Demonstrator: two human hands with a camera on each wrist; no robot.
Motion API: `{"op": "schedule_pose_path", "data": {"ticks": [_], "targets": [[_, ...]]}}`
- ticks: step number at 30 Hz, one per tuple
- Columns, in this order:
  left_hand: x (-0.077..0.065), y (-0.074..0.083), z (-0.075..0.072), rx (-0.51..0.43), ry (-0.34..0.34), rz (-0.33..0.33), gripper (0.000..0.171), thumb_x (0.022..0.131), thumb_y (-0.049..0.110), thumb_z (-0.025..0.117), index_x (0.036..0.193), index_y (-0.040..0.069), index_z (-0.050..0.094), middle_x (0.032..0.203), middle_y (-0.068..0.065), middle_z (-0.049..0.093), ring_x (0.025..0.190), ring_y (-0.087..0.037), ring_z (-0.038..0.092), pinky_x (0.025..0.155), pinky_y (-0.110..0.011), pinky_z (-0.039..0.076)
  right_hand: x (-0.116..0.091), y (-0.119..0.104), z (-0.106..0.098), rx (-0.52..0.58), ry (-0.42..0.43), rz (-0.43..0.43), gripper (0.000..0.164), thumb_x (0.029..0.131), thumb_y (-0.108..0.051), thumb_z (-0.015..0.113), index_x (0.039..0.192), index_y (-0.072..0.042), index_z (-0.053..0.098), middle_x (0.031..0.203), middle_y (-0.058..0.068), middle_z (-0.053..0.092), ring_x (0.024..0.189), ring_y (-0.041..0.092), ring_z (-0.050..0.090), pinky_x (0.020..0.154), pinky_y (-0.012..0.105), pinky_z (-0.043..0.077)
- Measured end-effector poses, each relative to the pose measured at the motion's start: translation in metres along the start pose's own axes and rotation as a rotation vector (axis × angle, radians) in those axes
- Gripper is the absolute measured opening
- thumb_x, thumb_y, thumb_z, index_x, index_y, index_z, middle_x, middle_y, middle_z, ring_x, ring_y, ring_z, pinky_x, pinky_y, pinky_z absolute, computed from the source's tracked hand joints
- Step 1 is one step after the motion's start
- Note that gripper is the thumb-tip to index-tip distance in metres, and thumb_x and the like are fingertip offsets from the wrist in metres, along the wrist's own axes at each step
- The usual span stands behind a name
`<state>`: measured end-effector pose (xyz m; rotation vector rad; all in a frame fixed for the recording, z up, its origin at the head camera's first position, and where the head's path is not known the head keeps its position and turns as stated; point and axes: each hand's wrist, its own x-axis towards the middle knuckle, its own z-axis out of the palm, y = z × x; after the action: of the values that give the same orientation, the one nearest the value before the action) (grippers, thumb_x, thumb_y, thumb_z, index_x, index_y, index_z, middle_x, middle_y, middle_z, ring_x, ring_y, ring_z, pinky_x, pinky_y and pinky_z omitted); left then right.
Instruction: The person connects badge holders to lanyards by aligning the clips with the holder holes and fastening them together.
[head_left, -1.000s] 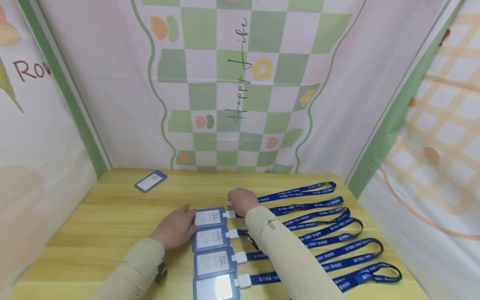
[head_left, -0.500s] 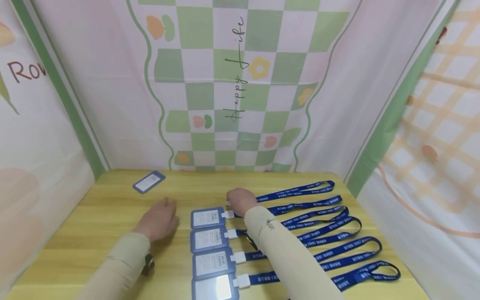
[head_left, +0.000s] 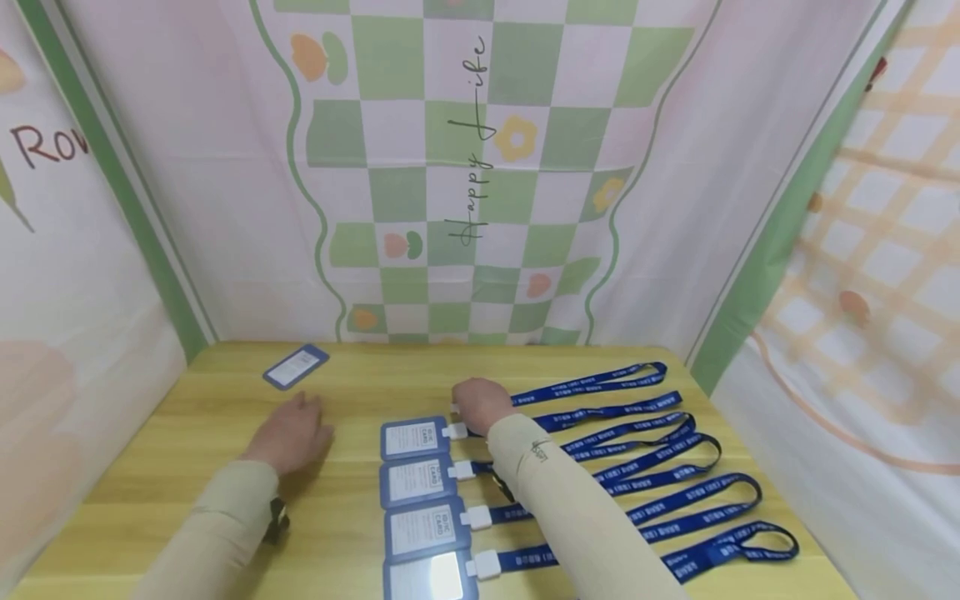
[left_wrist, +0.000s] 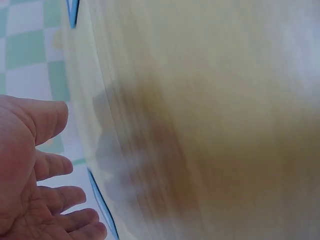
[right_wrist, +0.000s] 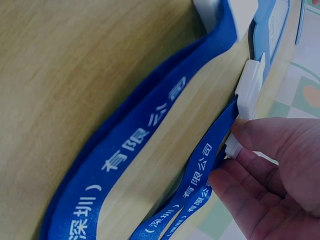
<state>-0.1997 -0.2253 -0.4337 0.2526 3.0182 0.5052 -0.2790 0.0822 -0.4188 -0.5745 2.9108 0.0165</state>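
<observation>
My right hand (head_left: 483, 402) pinches the white clip (right_wrist: 232, 147) of the farthest blue lanyard (head_left: 588, 386), which bears white printed characters. No card holder shows on that clip. My left hand (head_left: 288, 433), fingers loosely spread and holding nothing, is over the table at left. Just beyond its fingertips lies a loose blue card holder (head_left: 296, 367), set at a slant. In the left wrist view a blue edge (left_wrist: 102, 205) shows by the fingers. Several card holders, such as the farthest one (head_left: 415, 438), lie in a column, joined by white clips (head_left: 454, 431) to blue lanyards.
The wood-grain table (head_left: 187, 433) has lanyards fanned out over its right side, their looped ends (head_left: 772, 542) near the right edge. My right forearm (head_left: 592, 517) crosses above several straps. A checkered fabric backdrop (head_left: 465, 192) hangs behind the table.
My left hand has let go of the farthest card holder in the column and moved left and away, toward the loose holder. My right hand has stayed at the far lanyard's clip.
</observation>
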Motion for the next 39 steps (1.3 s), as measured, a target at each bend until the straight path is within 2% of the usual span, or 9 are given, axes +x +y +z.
{"op": "schedule_pose_path", "data": {"ticks": [7, 13, 16, 19, 22, 29, 34, 39], "targets": [[0.002, -0.011, -0.005, -0.020, 0.017, -0.017, 0.062, 0.102, 0.030, 0.056, 0.144, -0.015, 0.046, 0.147, -0.047, 0.040, 0.134, -0.065, 0.042, 0.112, -0.075, 0.037, -0.002, 0.000, 0.000, 0.002, 0.002, -0.004, 0.015, 0.102, -0.010, 0.064, 0.107, -0.015, 0.076, 0.108, 0.002, 0.077, 0.101, 0.021, 0.072, 0.090, 0.037, 0.062], [0.007, -0.019, -0.009, -0.005, 0.035, -0.020, 0.060, 0.101, 0.029, 0.058, 0.139, -0.016, 0.047, 0.138, -0.044, 0.050, 0.127, -0.063, 0.049, 0.108, -0.074, 0.042, -0.002, 0.000, 0.000, -0.006, 0.008, -0.005, 0.014, 0.102, -0.010, 0.064, 0.106, -0.016, 0.076, 0.106, 0.002, 0.077, 0.098, 0.020, 0.072, 0.088, 0.036, 0.062], [0.010, -0.022, -0.012, -0.012, 0.036, -0.038, 0.061, 0.101, 0.029, 0.056, 0.140, -0.017, 0.046, 0.142, -0.047, 0.045, 0.132, -0.065, 0.043, 0.112, -0.075, 0.037, -0.002, 0.000, 0.001, -0.005, 0.008, 0.000, 0.015, 0.102, -0.010, 0.063, 0.107, -0.016, 0.076, 0.106, 0.002, 0.077, 0.098, 0.020, 0.072, 0.089, 0.036, 0.062], [0.014, -0.026, -0.014, -0.017, 0.034, -0.063, 0.065, 0.102, 0.031, 0.053, 0.144, -0.018, 0.042, 0.149, -0.051, 0.032, 0.137, -0.069, 0.034, 0.115, -0.077, 0.030, -0.002, 0.000, 0.001, -0.002, 0.008, 0.005, 0.015, 0.102, -0.010, 0.063, 0.107, -0.016, 0.076, 0.107, 0.002, 0.077, 0.098, 0.020, 0.072, 0.089, 0.036, 0.062], [0.017, -0.031, -0.015, -0.013, 0.036, -0.082, 0.069, 0.103, 0.033, 0.052, 0.148, -0.017, 0.037, 0.151, -0.052, 0.025, 0.137, -0.070, 0.031, 0.114, -0.078, 0.030, -0.001, 0.000, 0.001, 0.000, 0.009, 0.006, 0.015, 0.102, -0.011, 0.063, 0.107, -0.016, 0.076, 0.106, 0.002, 0.077, 0.098, 0.020, 0.072, 0.088, 0.036, 0.062], [0.021, -0.040, -0.015, -0.008, 0.050, -0.099, 0.075, 0.102, 0.037, 0.055, 0.150, -0.017, 0.033, 0.147, -0.053, 0.027, 0.131, -0.070, 0.036, 0.109, -0.079, 0.036, 0.001, 0.001, 0.002, -0.010, 0.003, 0.009, 0.015, 0.102, -0.012, 0.063, 0.109, -0.016, 0.076, 0.107, 0.002, 0.077, 0.099, 0.020, 0.072, 0.089, 0.036, 0.062], [0.022, -0.046, -0.015, -0.024, 0.036, -0.111, 0.080, 0.103, 0.041, 0.053, 0.150, -0.020, 0.029, 0.150, -0.056, 0.018, 0.134, -0.073, 0.029, 0.111, -0.081, 0.030, -0.001, 0.000, 0.001, -0.010, 0.003, 0.002, 0.016, 0.102, -0.011, 0.063, 0.110, -0.016, 0.076, 0.109, 0.003, 0.077, 0.102, 0.021, 0.071, 0.091, 0.037, 0.062], [0.022, -0.053, -0.016, -0.003, 0.045, -0.107, 0.081, 0.104, 0.042, 0.052, 0.149, -0.021, 0.029, 0.150, -0.056, 0.017, 0.133, -0.074, 0.030, 0.110, -0.081, 0.030, -0.002, -0.001, 0.001, -0.022, -0.001, 0.001, 0.016, 0.102, -0.010, 0.064, 0.111, -0.016, 0.075, 0.108, 0.002, 0.076, 0.101, 0.021, 0.071, 0.091, 0.037, 0.062]]}}
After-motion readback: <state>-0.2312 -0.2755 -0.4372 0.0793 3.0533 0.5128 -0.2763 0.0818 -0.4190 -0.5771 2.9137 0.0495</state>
